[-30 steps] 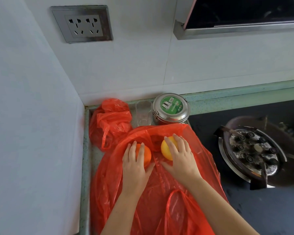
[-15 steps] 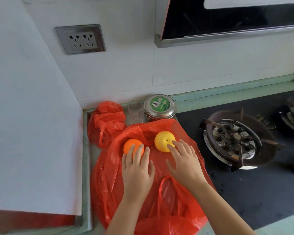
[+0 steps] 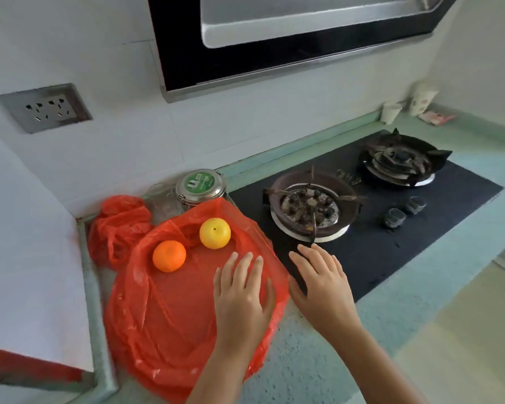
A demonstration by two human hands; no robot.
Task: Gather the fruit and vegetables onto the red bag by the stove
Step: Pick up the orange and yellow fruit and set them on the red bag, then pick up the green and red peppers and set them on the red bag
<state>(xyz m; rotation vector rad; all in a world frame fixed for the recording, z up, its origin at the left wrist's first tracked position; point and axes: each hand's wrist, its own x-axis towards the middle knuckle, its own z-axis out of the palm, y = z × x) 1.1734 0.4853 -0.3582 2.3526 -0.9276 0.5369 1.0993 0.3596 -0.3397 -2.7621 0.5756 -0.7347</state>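
Head view: a round orange fruit (image 3: 169,256) and a round yellow fruit (image 3: 215,233) lie on the thin red plastic bag (image 3: 172,310), at ten and eleven o'clock from the left hand (image 3: 242,298). It and the right hand (image 3: 322,282) are empty, fingers straight and spread. The fruit is probably firm and inclined to roll, so cup each around its middle.

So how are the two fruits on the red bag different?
The orange fruit is deep orange; the yellow fruit is pale yellow and looks a little bigger. The yellow fruit shows a small dark dot on top; the orange fruit shows none. The yellow fruit lies farther back than the orange fruit. Both are round and rest on the red bag.
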